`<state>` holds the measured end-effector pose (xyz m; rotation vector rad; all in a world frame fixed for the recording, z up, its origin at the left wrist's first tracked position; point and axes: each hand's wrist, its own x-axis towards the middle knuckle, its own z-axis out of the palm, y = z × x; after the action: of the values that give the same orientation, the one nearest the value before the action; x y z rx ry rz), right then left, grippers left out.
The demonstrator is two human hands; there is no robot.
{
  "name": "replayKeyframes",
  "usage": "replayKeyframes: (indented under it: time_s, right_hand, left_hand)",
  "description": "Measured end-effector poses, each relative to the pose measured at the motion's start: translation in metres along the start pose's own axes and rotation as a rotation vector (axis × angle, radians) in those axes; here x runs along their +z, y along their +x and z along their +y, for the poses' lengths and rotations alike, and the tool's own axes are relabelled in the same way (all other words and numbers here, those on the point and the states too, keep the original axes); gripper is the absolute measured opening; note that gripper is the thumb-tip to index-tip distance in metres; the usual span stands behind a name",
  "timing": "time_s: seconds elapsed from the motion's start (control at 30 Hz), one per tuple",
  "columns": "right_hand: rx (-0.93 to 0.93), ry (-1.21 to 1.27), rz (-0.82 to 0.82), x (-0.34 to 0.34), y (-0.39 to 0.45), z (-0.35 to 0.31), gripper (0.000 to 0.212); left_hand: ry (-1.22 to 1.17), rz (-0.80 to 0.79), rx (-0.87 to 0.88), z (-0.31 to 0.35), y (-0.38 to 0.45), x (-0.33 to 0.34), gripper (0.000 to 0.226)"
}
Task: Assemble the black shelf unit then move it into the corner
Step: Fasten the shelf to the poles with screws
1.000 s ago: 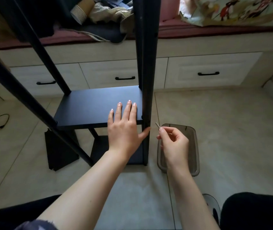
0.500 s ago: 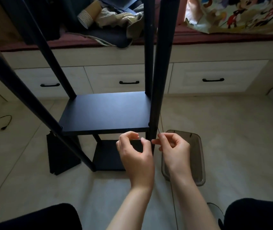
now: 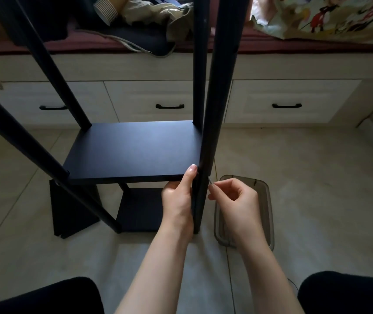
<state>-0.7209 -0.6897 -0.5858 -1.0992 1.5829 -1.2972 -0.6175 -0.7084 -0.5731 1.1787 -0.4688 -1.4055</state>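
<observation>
Black shelf unit [image 3: 133, 150] stands mid-frame on the tiled floor [image 3: 317, 177], part-built: one shelf board [image 3: 131, 152] seated between four posts, a lower board [image 3: 140, 209] near floor level beneath it. Not in any corner yet.

Left hand [image 3: 177, 201] wraps the near-right post [image 3: 212, 123] just under the shelf board, thumb pressed on the board's front-right corner. Judging by that, it's pinning board to post so the holes stay aligned.

Right hand [image 3: 235, 200] is closed in a pinch on a small metal screw [image 3: 210, 179], tip aimed at the post's outer side at board height. Screw looks just beside the post; can't tell if it's entered a hole.

Clear plastic tray [image 3: 269, 200] sits on the floor lower right, right behind the working hand, probably the hardware bin kept in reach. A loose black panel [image 3: 72, 209] stands on the floor to the lower left, likely another part waiting.

Step in hand: fastening this corner. Still early in the task.
</observation>
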Motion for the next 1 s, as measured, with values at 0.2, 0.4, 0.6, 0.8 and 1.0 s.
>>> replayKeyframes:
  time_s: [0.2, 0.4, 0.6, 0.8, 1.0]
  right_hand:
    - [-0.039, -0.062, 0.014, 0.001, 0.004, -0.003, 0.014]
    - [-0.064, -0.043, 0.011, 0.002, 0.002, -0.011, 0.009]
    - [-0.034, 0.149, 0.025, 0.001, 0.002, -0.008, 0.011]
    - [0.104, 0.415, -0.102, -0.008, 0.004, 0.005, 0.011]
    - [0.072, 0.461, -0.123, -0.006, 0.006, 0.007, 0.012]
  left_hand:
    - [-0.026, -0.006, -0.011, -0.002, 0.002, 0.001, 0.025]
    - [0.026, -0.006, 0.007, -0.005, 0.005, 0.0, 0.03]
    - [0.014, 0.014, 0.017, -0.007, 0.006, 0.001, 0.029]
    - [0.018, 0.02, 0.034, -0.007, 0.008, 0.002, 0.031]
    - [0.007, 0.032, 0.024, -0.008, 0.01, 0.001, 0.02]
